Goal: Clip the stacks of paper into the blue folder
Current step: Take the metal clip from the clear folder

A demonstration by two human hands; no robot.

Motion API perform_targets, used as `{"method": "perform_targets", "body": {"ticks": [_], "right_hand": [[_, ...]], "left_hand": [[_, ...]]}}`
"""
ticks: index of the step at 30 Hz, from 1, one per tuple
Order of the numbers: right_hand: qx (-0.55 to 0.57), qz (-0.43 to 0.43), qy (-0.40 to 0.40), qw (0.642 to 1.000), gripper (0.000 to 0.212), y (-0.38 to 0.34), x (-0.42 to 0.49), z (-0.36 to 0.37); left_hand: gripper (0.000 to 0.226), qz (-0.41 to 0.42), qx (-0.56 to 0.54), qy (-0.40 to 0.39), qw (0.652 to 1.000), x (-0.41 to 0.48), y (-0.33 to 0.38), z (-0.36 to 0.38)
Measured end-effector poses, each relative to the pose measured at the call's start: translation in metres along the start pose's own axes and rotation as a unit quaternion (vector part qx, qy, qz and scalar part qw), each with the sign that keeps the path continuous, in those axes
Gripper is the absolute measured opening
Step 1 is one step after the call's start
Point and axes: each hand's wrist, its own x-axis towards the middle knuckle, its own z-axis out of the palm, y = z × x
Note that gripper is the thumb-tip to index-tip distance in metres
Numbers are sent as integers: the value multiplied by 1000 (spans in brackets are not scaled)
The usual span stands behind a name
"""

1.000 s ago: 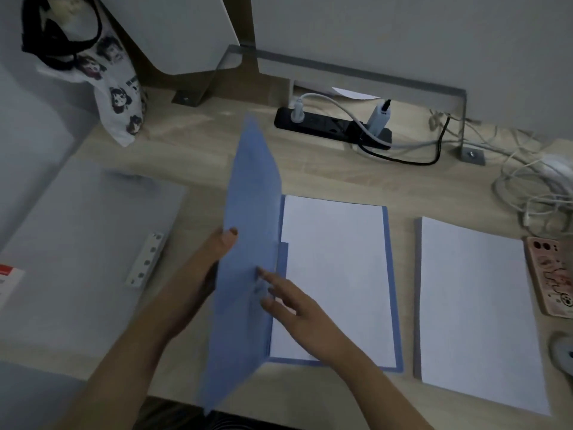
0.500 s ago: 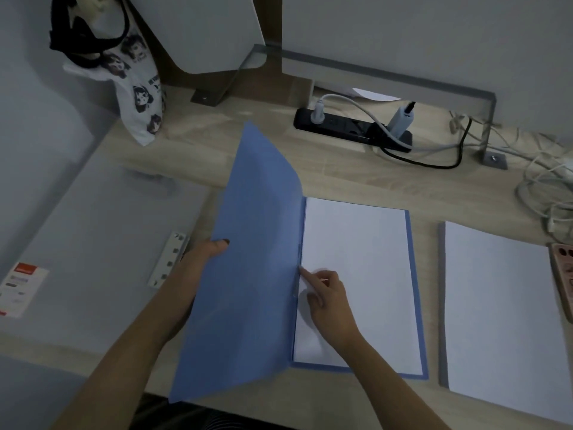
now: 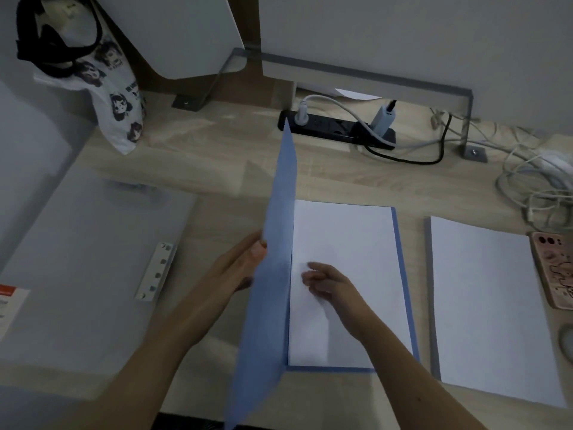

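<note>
Mid-desk (image 3: 217,169), left hand (image 3: 245,265) pinches the floppy folder (image 3: 273,274) cover upright by its free edge; right hand (image 3: 325,282), loosely curled, presses the light paper (image 3: 347,237).

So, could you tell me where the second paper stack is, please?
On the desk at right, the loose paper stack lies between the blue folder and a phone.

It looked like a home study desk: a wood-grain desk (image 3: 198,162) against a wall, a black power strip (image 3: 338,129) with chargers, tangled white cables (image 3: 539,187), a cartoon-print tote bag (image 3: 117,97), a phone (image 3: 555,268).
</note>
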Motion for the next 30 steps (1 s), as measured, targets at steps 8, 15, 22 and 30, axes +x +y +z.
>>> {"method": "perform_targets", "body": {"ticks": [8,15,22,30], "right_hand": [[227,-1,9,974,41,-12,-41,-57],[254,33,21,966,61,-15,-86,-121],[-1,34,174,984,27,11,-67,-124],[-365,-37,246,897,70,33,-35,-97]], "left_hand": [[62,49,79,-62,994,0,4,40],[48,78,309,-76,945,35,-46,69],[64,120,653,-61,745,52,-91,83],[60,127,708,-54,693,56,-105,91]]}}
